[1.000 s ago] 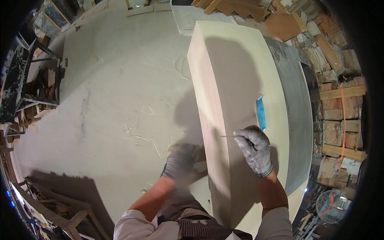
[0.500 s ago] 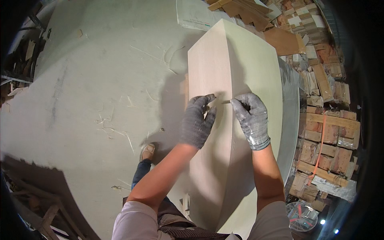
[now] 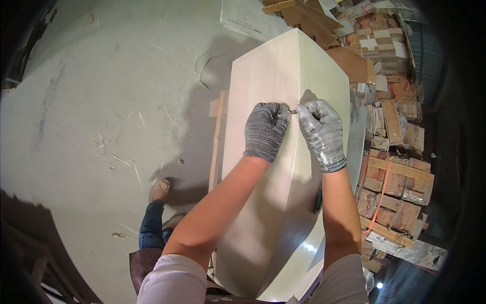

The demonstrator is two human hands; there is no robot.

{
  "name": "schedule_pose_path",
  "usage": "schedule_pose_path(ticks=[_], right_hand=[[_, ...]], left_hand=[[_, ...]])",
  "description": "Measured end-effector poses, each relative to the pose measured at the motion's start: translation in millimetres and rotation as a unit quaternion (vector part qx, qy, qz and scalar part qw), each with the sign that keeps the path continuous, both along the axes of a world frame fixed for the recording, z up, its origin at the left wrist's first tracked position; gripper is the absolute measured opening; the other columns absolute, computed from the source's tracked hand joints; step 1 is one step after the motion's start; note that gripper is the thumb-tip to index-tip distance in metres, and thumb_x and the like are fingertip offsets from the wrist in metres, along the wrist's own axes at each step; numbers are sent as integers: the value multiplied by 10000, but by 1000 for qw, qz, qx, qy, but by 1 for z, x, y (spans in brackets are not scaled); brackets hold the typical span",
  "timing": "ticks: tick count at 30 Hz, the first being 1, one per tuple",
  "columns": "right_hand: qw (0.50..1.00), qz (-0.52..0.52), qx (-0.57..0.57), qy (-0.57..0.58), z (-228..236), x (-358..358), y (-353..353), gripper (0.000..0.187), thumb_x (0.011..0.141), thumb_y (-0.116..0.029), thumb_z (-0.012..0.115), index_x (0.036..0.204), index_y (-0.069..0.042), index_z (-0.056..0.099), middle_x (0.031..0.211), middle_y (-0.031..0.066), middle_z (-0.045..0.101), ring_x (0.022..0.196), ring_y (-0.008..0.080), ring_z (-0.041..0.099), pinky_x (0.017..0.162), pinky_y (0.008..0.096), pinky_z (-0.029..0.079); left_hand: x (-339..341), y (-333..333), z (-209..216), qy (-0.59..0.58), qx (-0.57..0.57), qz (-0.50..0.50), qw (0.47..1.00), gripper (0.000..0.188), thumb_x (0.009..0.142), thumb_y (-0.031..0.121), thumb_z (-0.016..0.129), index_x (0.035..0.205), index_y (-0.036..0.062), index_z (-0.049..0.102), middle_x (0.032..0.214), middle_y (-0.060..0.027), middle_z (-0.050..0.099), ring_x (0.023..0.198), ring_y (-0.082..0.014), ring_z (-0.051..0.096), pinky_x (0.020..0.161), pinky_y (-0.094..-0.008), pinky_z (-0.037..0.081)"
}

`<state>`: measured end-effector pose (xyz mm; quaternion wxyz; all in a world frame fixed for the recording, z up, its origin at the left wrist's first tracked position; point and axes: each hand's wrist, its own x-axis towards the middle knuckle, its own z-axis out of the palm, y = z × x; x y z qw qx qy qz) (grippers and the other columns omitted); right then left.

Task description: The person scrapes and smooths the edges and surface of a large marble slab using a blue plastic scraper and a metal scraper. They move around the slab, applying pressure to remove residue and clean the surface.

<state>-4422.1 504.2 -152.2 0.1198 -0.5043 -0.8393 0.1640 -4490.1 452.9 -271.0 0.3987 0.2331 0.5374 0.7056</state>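
Note:
A large, smooth, pale block [image 3: 266, 71] with a long straight ridge stands in front of me. Above the ridge, my left hand [image 3: 263, 133], in a grey knitted glove, is closed in a pinch. Facing it is my right hand [image 3: 324, 136], gloved in grey with whitish smears and also pinching. A small, thin dark strip [image 3: 293, 112] spans the short gap between the fingertips, its ends hidden in the fingers. Its exact kind cannot be made out. Whether the hands touch the block is unclear.
Flattened cardboard [image 3: 302, 20] and stacked cartons [image 3: 395, 177] with an orange strap [image 3: 383, 190] lie to the right. Thin pale strands [image 3: 112, 156] are scattered on the grey floor [image 3: 101, 76]. A wooden strip [image 3: 217, 137] shows along the block's left side.
My left hand has gone from open fingers to a pinch at the dark strip's left end. Both hands now sit slightly farther up the view, and the view has shifted.

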Motion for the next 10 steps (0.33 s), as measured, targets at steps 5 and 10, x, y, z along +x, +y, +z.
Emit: schedule_pose_path(ticks=[5, 10], right_hand=[[999, -11, -19, 24, 5, 3, -2, 145, 865, -118, 686, 784, -19, 618, 698, 46, 564, 629, 150, 502, 626, 288, 440], [994, 85, 60, -32, 10, 9, -4, 149, 889, -135, 660, 792, -27, 623, 734, 69, 604, 665, 201, 563, 654, 338, 469]], left_hand=[[-13, 0, 6, 119, -8, -17, 993, 146, 842, 132, 684, 921, 9, 684, 858, -156, 617, 802, -294, 621, 757, -360, 494], [-20, -9, 17, 137, -14, -61, 989, 164, 857, 173, 630, 967, 64, 685, 913, -181, 629, 911, -336, 582, 822, -410, 478]])
